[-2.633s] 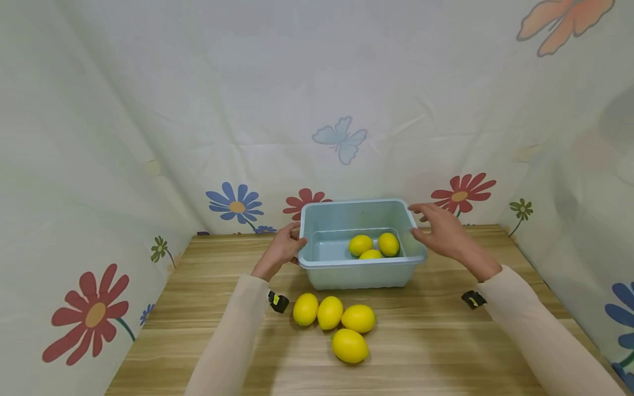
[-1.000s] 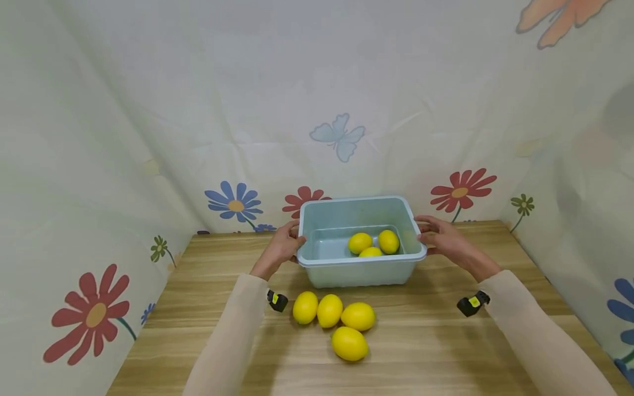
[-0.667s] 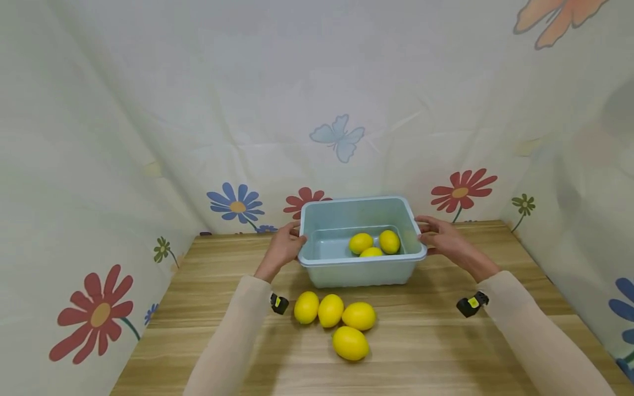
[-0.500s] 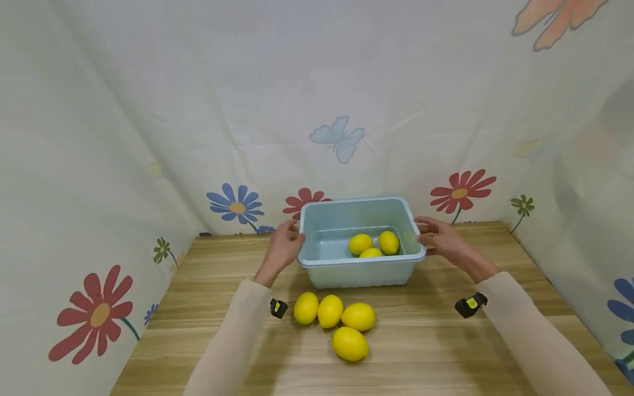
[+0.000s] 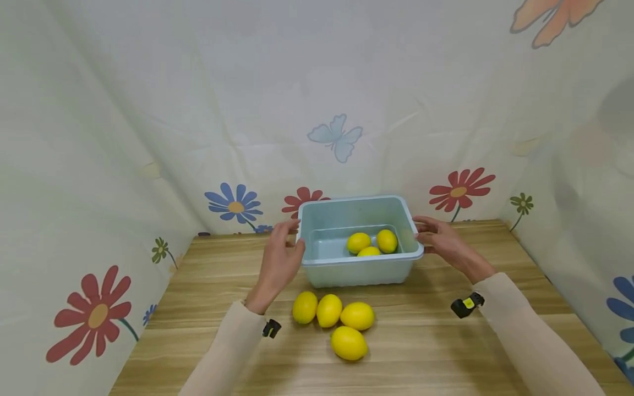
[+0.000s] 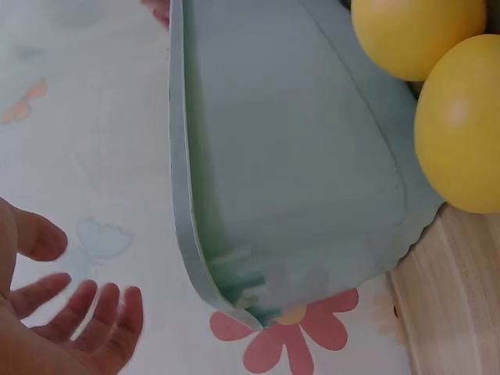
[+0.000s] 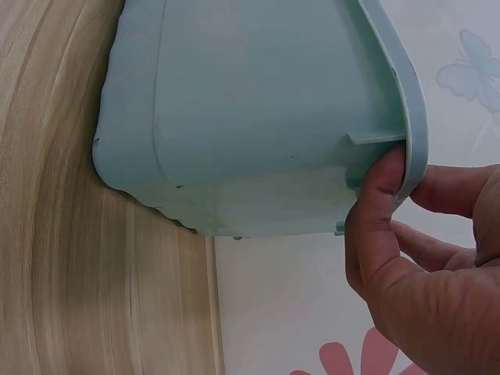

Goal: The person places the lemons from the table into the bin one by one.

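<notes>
A light blue plastic basin stands at the back of the table with 3 lemons inside, toward its right end. My right hand grips the basin's right rim; in the right wrist view its fingers curl beneath the lip and the thumb lies over it. Beside the left end is my left hand, its fingers loose and holding nothing. The left wrist view has this hand apart from the rim. Several more lemons lie on the wood in front of the basin.
The wood-grain table reaches back to a pale cloth backdrop printed with flowers and butterflies. Cloth also hangs along the left and right sides. Small black devices sit on both wrists, including the right wrist camera.
The right hand came down from the upper right edge and took hold of the rim. Lately the left hand has let go of the left rim and drawn back toward me. The basin stays put.
</notes>
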`<action>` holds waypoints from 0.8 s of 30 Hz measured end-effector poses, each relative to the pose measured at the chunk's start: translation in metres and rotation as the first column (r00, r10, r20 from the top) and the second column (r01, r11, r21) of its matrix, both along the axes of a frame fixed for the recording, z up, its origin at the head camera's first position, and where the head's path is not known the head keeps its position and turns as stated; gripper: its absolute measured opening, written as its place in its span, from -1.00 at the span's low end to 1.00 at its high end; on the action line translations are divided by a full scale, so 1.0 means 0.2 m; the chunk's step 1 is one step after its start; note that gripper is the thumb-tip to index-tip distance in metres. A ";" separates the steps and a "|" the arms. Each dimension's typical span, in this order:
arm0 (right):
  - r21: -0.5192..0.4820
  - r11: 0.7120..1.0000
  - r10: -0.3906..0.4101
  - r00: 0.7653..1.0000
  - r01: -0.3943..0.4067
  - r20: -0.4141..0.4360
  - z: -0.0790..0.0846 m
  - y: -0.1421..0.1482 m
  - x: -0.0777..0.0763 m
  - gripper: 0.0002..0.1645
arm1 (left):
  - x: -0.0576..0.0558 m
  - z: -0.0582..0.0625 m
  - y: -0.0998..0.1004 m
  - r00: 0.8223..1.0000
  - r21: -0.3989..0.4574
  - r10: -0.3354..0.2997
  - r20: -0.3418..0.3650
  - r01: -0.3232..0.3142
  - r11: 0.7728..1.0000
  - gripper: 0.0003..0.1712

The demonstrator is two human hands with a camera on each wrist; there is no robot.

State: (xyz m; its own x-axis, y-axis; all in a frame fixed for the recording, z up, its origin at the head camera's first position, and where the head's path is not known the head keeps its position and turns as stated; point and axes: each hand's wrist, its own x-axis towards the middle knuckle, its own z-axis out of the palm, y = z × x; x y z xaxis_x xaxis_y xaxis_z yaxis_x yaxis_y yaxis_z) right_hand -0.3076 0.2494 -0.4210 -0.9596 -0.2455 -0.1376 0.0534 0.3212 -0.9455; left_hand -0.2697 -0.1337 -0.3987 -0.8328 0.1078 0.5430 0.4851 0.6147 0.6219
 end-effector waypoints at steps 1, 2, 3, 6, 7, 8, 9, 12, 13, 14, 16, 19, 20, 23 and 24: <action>-0.002 1.000 0.001 1.000 -0.001 0.003 0.00 0.00 0.00 -0.30 | 0.02 0.00 0.00 0.999 -0.015 -0.023 -0.023 0.023 1.000 -0.58; -0.004 1.000 -0.003 1.000 0.003 0.008 0.00 -0.01 0.00 -0.30 | 0.05 0.00 0.00 0.998 -0.031 -0.047 -0.043 0.046 0.998 -0.59; -0.003 1.000 -0.004 1.000 0.004 0.009 0.00 -0.01 -0.01 -0.30 | 0.07 -0.01 0.00 0.996 -0.049 -0.070 -0.060 0.068 0.997 -0.59; 0.000 1.000 -0.008 1.000 0.008 0.012 0.00 -0.02 -0.01 -0.30 | 0.13 -0.02 0.01 0.987 -0.106 -0.131 -0.094 0.121 0.987 -0.59; -0.002 1.000 -0.010 1.000 0.010 0.015 0.00 -0.02 -0.01 -0.30 | 0.15 -0.03 0.01 0.985 -0.132 -0.145 -0.098 0.132 0.983 -0.59; 0.001 1.000 -0.008 1.000 0.008 0.015 0.00 -0.02 -0.01 -0.30 | 0.18 -0.04 0.01 0.982 -0.157 -0.160 -0.102 0.143 0.977 -0.59; 0.002 1.000 -0.005 1.000 0.005 0.016 -0.01 -0.02 -0.01 -0.29 | 0.20 -0.06 0.01 0.980 -0.190 -0.168 -0.103 0.147 0.971 -0.59; 0.002 1.000 -0.006 1.000 0.006 0.015 0.00 -0.02 -0.02 -0.30 | 0.25 -0.09 0.01 0.976 -0.302 -0.185 -0.113 0.143 0.942 -0.59; 0.003 1.000 -0.006 1.000 0.006 0.013 0.00 -0.02 -0.02 -0.30 | 0.27 -0.11 0.00 0.976 -0.337 -0.186 -0.114 0.138 0.931 -0.60; 0.002 1.000 -0.007 1.000 0.007 0.010 0.00 -0.02 -0.02 -0.30 | 0.28 -0.12 0.00 0.975 -0.369 -0.188 -0.116 0.134 0.920 -0.60; 0.001 1.000 -0.011 1.000 0.011 0.010 0.00 -0.02 -0.02 -0.31 | 0.30 -0.15 -0.02 0.975 -0.427 -0.197 -0.106 0.134 0.894 -0.59; -0.001 1.000 -0.005 1.000 0.005 0.017 -0.01 -0.02 -0.02 -0.30 | 0.32 -0.21 -0.05 0.972 -0.504 -0.229 -0.054 0.171 0.846 -0.55; -0.005 1.000 -0.004 1.000 0.004 0.020 -0.01 -0.02 -0.02 -0.30 | 0.32 -0.23 -0.06 0.970 -0.529 -0.241 -0.031 0.188 0.828 -0.52; -0.009 1.000 -0.002 1.000 0.002 0.017 -0.02 -0.01 -0.02 -0.31 | 0.33 -0.28 -0.09 0.964 -0.587 -0.261 0.040 0.235 0.775 -0.46; -0.012 1.000 -0.006 1.000 0.006 0.013 -0.02 -0.01 -0.02 -0.31 | 0.33 -0.29 -0.10 0.963 -0.596 -0.263 0.060 0.246 0.764 -0.44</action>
State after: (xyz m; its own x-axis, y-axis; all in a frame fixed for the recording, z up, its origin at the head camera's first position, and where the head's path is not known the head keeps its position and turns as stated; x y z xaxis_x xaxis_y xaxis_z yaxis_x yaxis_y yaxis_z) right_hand -0.3114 0.2470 -0.4247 -0.9593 -0.2412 -0.1471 0.0677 0.3093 -0.9485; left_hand -0.2037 -0.1530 -0.4572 -0.7148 0.6214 0.3208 0.6876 0.7082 0.1600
